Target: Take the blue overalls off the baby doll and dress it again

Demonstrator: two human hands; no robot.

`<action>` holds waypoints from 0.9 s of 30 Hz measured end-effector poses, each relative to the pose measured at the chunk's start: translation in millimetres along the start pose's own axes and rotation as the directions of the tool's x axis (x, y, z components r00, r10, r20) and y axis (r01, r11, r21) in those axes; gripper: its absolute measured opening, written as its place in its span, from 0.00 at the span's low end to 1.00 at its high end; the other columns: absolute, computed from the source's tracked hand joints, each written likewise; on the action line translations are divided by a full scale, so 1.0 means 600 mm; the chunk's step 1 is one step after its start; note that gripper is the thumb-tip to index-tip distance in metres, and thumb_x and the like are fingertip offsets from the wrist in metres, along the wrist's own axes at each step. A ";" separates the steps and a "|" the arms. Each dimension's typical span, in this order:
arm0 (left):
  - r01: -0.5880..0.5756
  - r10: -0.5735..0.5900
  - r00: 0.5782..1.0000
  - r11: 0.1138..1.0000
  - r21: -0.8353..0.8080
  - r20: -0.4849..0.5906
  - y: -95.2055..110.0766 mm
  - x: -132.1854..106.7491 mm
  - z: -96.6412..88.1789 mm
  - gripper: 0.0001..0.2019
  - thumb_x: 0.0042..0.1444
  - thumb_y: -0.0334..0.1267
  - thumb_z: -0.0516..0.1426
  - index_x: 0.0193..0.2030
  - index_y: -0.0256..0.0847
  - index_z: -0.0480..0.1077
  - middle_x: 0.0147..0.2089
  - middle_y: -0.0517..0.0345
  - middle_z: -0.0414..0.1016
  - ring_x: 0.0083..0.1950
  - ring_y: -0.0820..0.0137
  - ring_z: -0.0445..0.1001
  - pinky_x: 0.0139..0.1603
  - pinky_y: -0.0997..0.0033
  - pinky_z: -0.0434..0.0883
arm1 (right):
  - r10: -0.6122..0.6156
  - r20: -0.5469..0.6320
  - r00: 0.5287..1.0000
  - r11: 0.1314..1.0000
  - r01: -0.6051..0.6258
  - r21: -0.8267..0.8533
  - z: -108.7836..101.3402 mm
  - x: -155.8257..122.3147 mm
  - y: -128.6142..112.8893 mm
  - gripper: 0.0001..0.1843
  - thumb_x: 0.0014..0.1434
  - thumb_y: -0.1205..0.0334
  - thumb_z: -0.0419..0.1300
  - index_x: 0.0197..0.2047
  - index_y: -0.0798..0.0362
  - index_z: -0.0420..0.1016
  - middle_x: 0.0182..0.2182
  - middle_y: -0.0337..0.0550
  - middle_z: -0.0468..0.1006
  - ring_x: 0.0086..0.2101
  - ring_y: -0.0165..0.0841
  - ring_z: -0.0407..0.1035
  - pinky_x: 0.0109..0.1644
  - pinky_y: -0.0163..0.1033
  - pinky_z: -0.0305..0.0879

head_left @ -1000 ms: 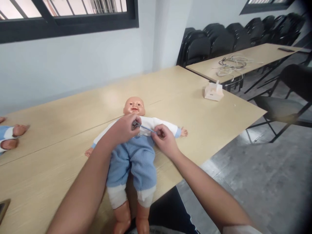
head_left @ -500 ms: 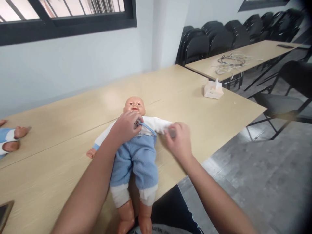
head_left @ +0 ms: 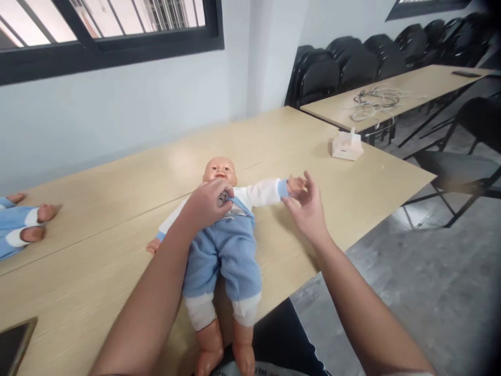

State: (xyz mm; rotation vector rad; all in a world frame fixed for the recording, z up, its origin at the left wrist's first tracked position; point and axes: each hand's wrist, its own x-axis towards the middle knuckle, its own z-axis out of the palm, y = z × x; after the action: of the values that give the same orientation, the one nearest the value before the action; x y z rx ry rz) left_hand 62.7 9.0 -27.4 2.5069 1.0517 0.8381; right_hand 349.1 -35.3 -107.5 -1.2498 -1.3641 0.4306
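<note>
A baby doll (head_left: 219,250) in a blue and white outfit lies face up on the wooden table, head toward the wall. Across its chest rests my left hand (head_left: 207,203), fingers curled on the blue-edged front of the doll's top (head_left: 245,206); a grey printed patch shows beside the fingertips. My right hand (head_left: 311,209) is at the doll's outstretched hand (head_left: 296,185), thumb and fingers apart around it. Whether they touch it I cannot tell. The doll's other arm lies out on the table, partly behind my left forearm.
Another doll's feet and hand (head_left: 39,222) show at the left edge. A phone-like dark object (head_left: 15,342) lies at lower left. A white tissue box (head_left: 347,146) stands at the right, before a second table with tangled cables (head_left: 376,102). Folding chairs (head_left: 319,73) stand behind.
My right hand has moved right and slightly up, its fingers spreading. The doll's hand and blue cuff now show beside it. My left hand stays on the doll's chest.
</note>
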 end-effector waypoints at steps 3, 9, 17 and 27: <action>-0.082 0.079 0.996 0.993 -0.083 -0.039 0.006 0.000 -0.006 0.03 0.57 0.31 0.56 0.38 0.43 0.68 0.43 0.57 0.77 0.50 0.65 0.76 0.57 0.65 0.71 | -0.199 0.213 0.957 0.975 0.215 -0.050 0.050 0.033 -0.053 0.34 0.60 0.64 0.61 0.69 0.47 0.62 0.61 0.53 0.70 0.59 0.43 0.66 0.63 0.53 0.66; -0.089 0.081 0.989 0.994 -0.062 -0.121 0.013 0.001 -0.015 0.04 0.59 0.31 0.56 0.34 0.44 0.67 0.42 0.58 0.76 0.50 0.66 0.76 0.58 0.64 0.72 | -0.250 0.677 0.692 0.953 0.300 0.045 0.097 0.039 -0.127 0.20 0.50 0.76 0.56 0.43 0.50 0.78 0.48 0.46 0.79 0.51 0.42 0.70 0.60 0.52 0.65; -0.180 0.190 0.982 0.941 0.286 -0.008 0.004 0.003 -0.014 0.08 0.67 0.35 0.56 0.34 0.43 0.71 0.43 0.55 0.77 0.52 0.61 0.74 0.56 0.60 0.68 | 0.165 0.535 0.829 0.873 -0.375 0.312 0.082 0.021 -0.123 0.16 0.63 0.47 0.59 0.35 0.51 0.76 0.34 0.41 0.78 0.37 0.35 0.71 0.46 0.40 0.66; -0.046 0.006 0.992 0.944 0.326 0.123 0.064 -0.015 -0.036 0.09 0.65 0.39 0.56 0.49 0.45 0.74 0.48 0.53 0.77 0.51 0.60 0.74 0.49 0.62 0.70 | 0.321 0.467 0.824 0.724 -0.531 0.440 0.108 0.023 -0.115 0.15 0.58 0.49 0.64 0.30 0.52 0.77 0.29 0.39 0.76 0.31 0.31 0.66 0.37 0.37 0.60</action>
State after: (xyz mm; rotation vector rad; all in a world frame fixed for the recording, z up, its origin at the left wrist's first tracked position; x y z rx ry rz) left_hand 65.7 -22.8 4.0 2.8091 1.2042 0.5449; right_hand 267.7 -22.2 -59.7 -1.0063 -1.0945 1.3584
